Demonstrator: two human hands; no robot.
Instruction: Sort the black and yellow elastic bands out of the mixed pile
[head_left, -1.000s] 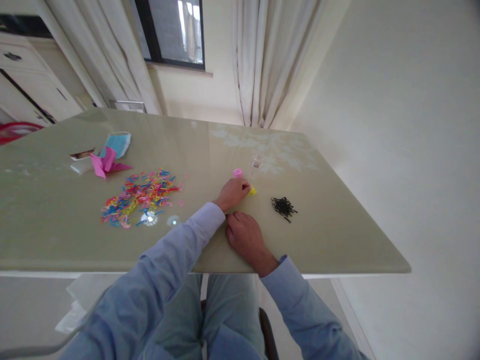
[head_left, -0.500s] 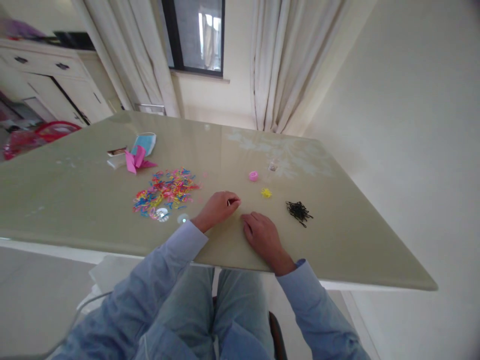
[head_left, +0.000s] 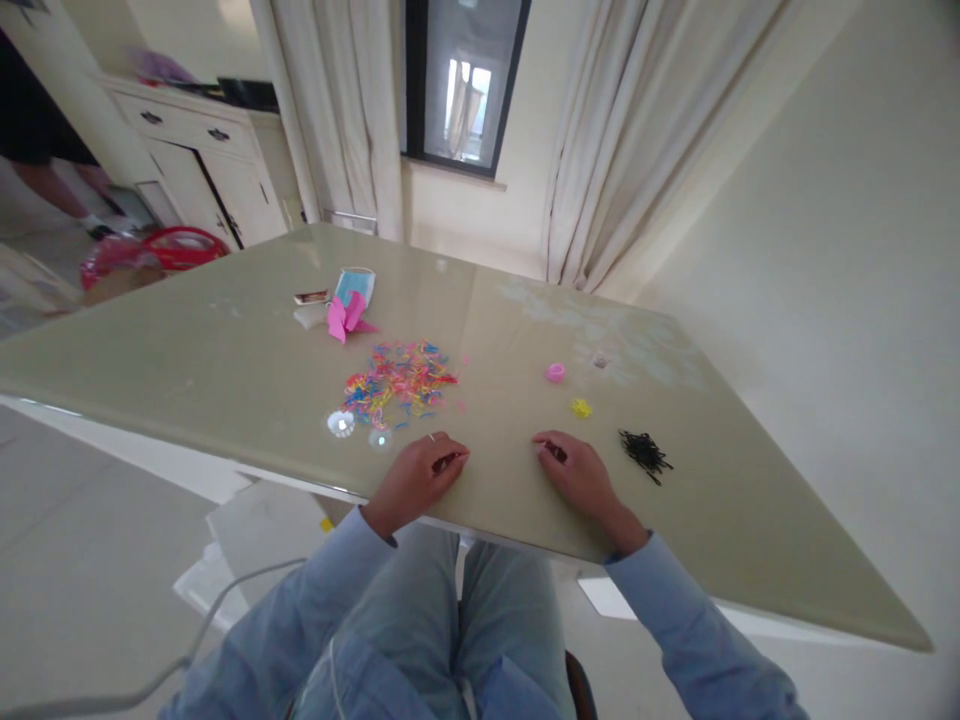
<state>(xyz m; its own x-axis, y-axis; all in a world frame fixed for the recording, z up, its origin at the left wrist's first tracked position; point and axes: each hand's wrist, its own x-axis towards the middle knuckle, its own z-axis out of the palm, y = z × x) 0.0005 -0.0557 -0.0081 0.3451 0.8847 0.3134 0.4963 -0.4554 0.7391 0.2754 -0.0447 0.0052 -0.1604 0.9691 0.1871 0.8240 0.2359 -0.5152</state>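
My left hand (head_left: 421,478) rests at the near side of the table, thumb and forefinger pressed together. Anything pinched there is too small to make out. It lies just in front of a loose heap of small multicoloured looped pieces (head_left: 405,378). Across a gap, my right hand (head_left: 581,475) is curled on the tabletop with its fingertips together; what they may hold is hidden. To its right is a pile of small black looped pieces (head_left: 643,453). Beyond it sit a little yellow cluster (head_left: 581,408) and a small pink round item (head_left: 555,372).
On the table (head_left: 247,370), a blue face mask (head_left: 355,288) and folded pink paper (head_left: 347,318) lie at the far left. Two shiny round spots (head_left: 341,424) show beside the coloured heap. A small clear item (head_left: 600,361) lies far right. A person's legs (head_left: 49,185) appear at upper left.
My hands have moved apart, leaving a wider gap between them. The view has turned left, so the table and its piles appear shifted to the right.
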